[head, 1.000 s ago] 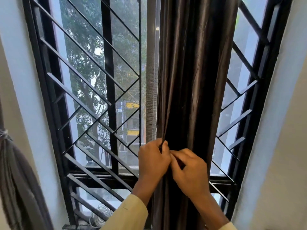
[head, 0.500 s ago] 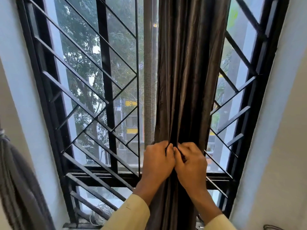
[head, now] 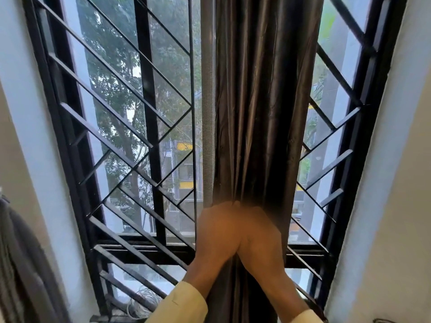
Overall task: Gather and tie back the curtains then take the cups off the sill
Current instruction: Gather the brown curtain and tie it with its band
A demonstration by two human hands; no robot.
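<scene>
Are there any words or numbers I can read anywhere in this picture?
None can be read.
The yellow bands on the building outside the window grille may be signs, but they are too blurred to read.
The brown curtain is plain, with no label.

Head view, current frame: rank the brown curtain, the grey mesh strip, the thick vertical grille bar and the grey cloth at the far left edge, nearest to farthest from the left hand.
1. Brown curtain: gripped by the left hand, centre.
2. Grey mesh strip: just left of the curtain, by the hand's top edge.
3. Thick vertical grille bar: farther left.
4. Grey cloth: far left edge.
</scene>
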